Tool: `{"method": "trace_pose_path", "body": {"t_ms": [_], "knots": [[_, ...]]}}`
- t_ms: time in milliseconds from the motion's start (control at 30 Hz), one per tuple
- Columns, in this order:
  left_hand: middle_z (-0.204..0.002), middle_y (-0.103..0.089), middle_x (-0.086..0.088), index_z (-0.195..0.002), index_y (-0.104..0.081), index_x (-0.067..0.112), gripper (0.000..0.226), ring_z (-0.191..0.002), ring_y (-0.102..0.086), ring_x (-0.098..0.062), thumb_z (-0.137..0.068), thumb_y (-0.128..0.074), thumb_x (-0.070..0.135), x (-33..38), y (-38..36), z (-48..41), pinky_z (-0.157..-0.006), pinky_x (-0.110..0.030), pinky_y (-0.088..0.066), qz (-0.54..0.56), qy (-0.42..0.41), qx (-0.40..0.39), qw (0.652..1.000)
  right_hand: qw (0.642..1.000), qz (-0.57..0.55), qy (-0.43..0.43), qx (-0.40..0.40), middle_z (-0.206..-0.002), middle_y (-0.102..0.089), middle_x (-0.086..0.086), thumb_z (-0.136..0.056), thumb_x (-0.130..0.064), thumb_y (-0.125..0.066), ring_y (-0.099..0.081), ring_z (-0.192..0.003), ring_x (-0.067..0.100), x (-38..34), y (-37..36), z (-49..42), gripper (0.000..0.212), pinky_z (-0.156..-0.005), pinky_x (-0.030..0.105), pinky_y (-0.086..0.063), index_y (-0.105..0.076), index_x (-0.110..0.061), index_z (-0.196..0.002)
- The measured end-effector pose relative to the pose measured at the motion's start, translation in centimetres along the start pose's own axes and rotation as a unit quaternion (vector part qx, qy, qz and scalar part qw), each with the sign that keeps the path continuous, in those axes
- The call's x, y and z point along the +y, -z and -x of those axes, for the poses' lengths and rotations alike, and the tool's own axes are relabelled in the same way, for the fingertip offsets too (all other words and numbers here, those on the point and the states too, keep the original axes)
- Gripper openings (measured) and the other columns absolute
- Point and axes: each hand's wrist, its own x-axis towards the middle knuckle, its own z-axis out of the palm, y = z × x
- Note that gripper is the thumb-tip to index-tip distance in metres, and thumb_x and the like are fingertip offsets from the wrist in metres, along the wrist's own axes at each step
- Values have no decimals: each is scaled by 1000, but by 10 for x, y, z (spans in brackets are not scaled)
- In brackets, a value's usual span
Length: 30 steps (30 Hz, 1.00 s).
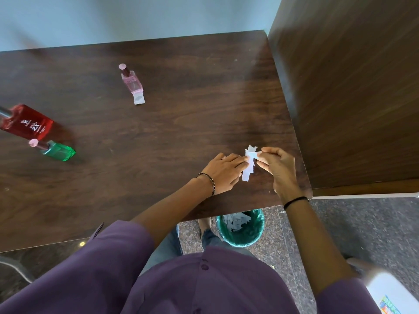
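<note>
Paper strips [249,163] held above the table's [158,137] near right corner, pinched between left hand [223,172] and right hand [280,167]. Green bin [241,230] of scraps sits below the edge.

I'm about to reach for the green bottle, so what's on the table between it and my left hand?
Only bare wooden table lies between the green bottle and the left hand, as the head view shows.
</note>
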Motion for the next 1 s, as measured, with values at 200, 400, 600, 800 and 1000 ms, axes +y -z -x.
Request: {"method": "trace_pose_path", "body": {"t_ms": [200,400,600,800,1000], "knots": [[-135,-59,0,-143,-42,14,44,-121,-54,-21,-100,-46,21,2,3,-5,-86,-36,-42,19,32,6,999,999,14,31,35,-104,-76,15,-85,1,-76,-77,-96,24,3,3,-2,17,-85,37,-64,-71,-14,-93],[-146,-50,4,-156,-25,18,58,-124,-50,-19,-101,-44,24,4,2,-8,-87,-34,-42,0,30,14,999,997,21,38,62,-107,-72,14,-87,4,-72,-75,-99,25,6,0,-4,20,-86,40,-63,-69,-10,-102],[-156,-36,4,-153,-31,17,53,-132,-43,-19,-102,-43,26,7,-2,-5,-95,-37,-40,-29,18,-2,999,994,-1,29,109,-104,-71,11,-89,4,-69,-76,-94,24,10,-8,-2,19,-81,37,-64,-65,-4,-106],[-158,-33,4,-153,-30,17,55,-134,-41,-19,-101,-45,26,11,1,-7,-95,-37,-40,-35,22,-12,999,987,6,69,143,-105,-61,0,-95,2,-59,-74,-70,-3,15,-12,2,15,-64,20,-60,-57,-7,-107],[-160,-32,7,-151,-35,20,51,-137,-38,-17,-102,-43,28,10,2,-9,-99,-37,-37,-12,29,-33,999,994,19,69,88,-115,-59,9,-100,-1,-57,-77,-76,9,4,7,1,13,-78,36,-64,-54,-6,-112]]}}
